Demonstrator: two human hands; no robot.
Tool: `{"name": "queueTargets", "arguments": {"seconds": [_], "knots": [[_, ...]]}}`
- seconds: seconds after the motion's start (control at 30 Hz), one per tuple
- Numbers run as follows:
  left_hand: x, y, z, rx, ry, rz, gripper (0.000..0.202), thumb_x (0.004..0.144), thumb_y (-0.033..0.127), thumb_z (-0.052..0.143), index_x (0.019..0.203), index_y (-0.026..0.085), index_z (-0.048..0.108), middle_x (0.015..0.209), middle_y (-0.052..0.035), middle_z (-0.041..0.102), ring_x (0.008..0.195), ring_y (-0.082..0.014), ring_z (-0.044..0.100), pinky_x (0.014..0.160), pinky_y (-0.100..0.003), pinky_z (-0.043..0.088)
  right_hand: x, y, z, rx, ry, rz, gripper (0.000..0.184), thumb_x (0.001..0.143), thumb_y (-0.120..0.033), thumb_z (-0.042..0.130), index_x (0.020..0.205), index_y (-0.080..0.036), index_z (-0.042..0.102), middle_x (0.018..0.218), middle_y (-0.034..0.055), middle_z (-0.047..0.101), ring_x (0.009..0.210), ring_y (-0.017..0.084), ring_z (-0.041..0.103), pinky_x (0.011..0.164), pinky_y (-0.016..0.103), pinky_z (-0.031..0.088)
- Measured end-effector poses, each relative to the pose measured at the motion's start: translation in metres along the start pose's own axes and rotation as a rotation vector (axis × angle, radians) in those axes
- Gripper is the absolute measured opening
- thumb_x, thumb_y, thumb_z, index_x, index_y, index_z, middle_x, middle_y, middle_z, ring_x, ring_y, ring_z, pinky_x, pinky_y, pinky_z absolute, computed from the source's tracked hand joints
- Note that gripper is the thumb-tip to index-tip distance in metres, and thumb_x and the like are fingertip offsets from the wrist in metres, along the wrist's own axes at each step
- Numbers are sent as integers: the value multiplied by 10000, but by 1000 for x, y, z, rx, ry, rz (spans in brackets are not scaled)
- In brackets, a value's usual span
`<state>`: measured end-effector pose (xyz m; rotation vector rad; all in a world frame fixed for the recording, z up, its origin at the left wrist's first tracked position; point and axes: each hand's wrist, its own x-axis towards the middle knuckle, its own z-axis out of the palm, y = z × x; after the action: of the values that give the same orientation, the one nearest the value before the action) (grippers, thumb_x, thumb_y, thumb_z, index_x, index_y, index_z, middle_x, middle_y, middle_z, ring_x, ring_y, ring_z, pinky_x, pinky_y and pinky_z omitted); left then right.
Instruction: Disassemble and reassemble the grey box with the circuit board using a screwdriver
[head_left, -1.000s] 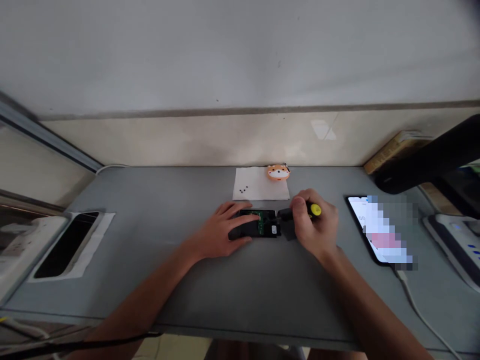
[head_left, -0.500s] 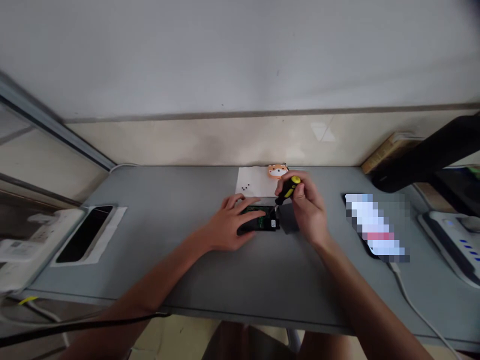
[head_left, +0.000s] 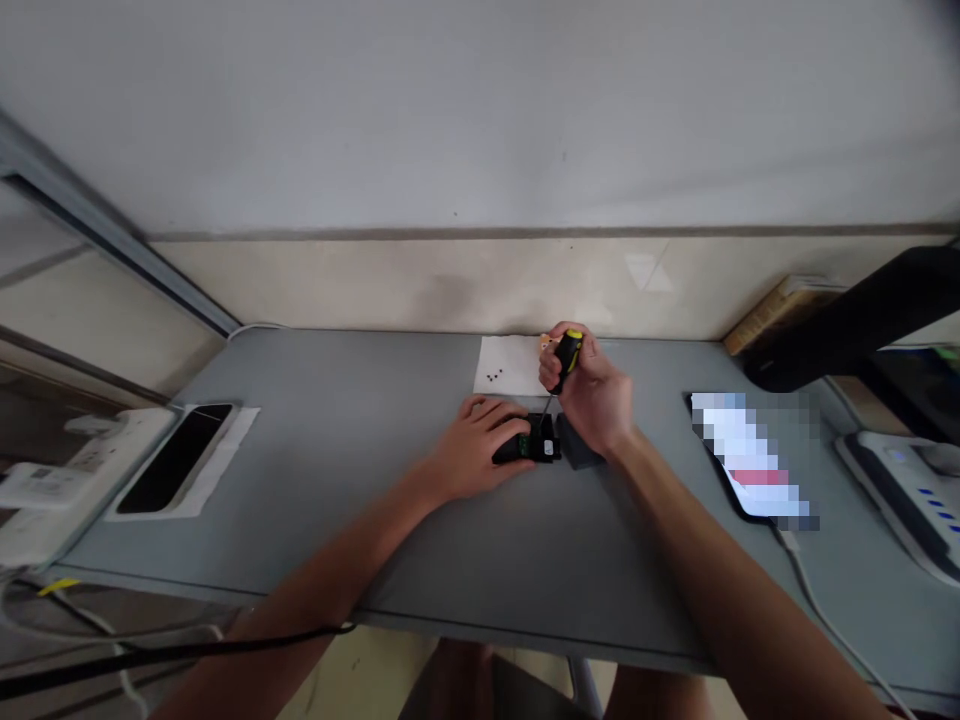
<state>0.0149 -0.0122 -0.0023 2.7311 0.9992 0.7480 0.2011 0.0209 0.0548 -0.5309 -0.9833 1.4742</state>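
A small black device with a green circuit board (head_left: 547, 448) lies on the grey table. My left hand (head_left: 480, 448) is wrapped over its left part and holds it against the table. My right hand (head_left: 596, 390) grips a black and yellow screwdriver (head_left: 570, 352), tilted, with its shaft reaching down to the device's right half. Whether the tip sits in a screw is too small to tell. Just right of the device lies a flat dark piece (head_left: 579, 445), partly behind my right wrist. Several tiny dark screws (head_left: 495, 376) rest on a white paper (head_left: 514, 360) behind.
An orange animal-face item (head_left: 545, 342) is mostly hidden by my right hand. On the right are a lit phone (head_left: 742, 455) with a cable, a power strip (head_left: 907, 490) and a black cylinder (head_left: 855, 320). A dark phone (head_left: 176, 460) lies on paper at the left.
My right hand has shifted slightly left and up, and the screwdriver stands more upright. My left hand has slid a little right over the device, covering more of it.
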Motion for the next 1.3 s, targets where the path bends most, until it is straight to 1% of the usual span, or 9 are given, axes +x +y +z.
{"name": "queueTargets", "arguments": {"seconds": [0.1,0.23,0.37,0.47,0.7,0.83,1.03,1.13,1.3], "knots": [[-1,-1,0,-11,3,3,297,1002,480,615,1174,248,682,1237,-75,696,1185,-246,607,1089,-433,393,-8,0,3,-8,35,-24,327,930,-582,603,925,-257,563,662,-36,383,584,134,352,558,278,340],[-2,-2,0,-23,7,5,292,1006,469,611,1173,245,697,1239,-71,703,1187,-245,607,1089,-438,398,-15,0,8,-42,81,-57,381,875,-559,706,833,-265,468,647,-57,384,543,113,321,522,262,291],[-1,-1,-1,-23,-3,-11,275,1004,458,616,1152,243,703,1243,-64,710,1173,-240,619,1088,-441,394,-14,-3,7,-115,99,-95,365,901,-558,668,811,-252,490,771,-17,502,585,118,421,548,282,377],[-1,1,-1,-18,3,-20,269,1009,458,604,1138,245,704,1239,-66,714,1175,-241,626,1084,-439,394,-11,-7,4,-124,85,-42,373,892,-581,663,796,-238,549,808,9,502,645,140,483,572,303,435],[0,1,-2,-42,-41,-45,253,1013,446,594,1142,254,695,1366,-83,671,1241,-253,619,1108,-463,381,-10,-8,3,31,170,-6,381,962,-615,533,845,-253,522,666,-36,388,537,114,357,524,267,360],[0,0,-2,-59,-86,-65,260,1011,434,594,1180,261,688,1359,-69,680,1262,-256,609,1131,-468,370,-13,-6,0,51,163,-2,357,934,-558,622,831,-256,463,637,-55,382,516,104,325,510,256,322],[-1,-1,-2,-63,-86,-65,299,1018,468,575,1202,257,680,1368,-72,674,1268,-260,602,1131,-473,378,-10,-11,-4,-80,131,0,392,907,-611,633,801,-244,545,778,3,523,631,136,491,564,296,430],[-2,-1,-1,-64,-85,-55,283,1020,464,578,1184,263,691,1380,-72,670,1272,-260,598,1132,-471,373,-8,-14,-1,-96,99,74,450,915,-683,560,794,-250,560,690,-7,455,602,146,455,547,307,427],[-2,-1,-1,-63,-93,-61,287,1023,467,572,1186,262,690,1389,-66,666,1273,-265,599,1128,-479,378,-9,-12,5,-48,144,34,461,923,-724,499,831,-272,495,609,-51,329,515,131,322,495,285,343]]}}
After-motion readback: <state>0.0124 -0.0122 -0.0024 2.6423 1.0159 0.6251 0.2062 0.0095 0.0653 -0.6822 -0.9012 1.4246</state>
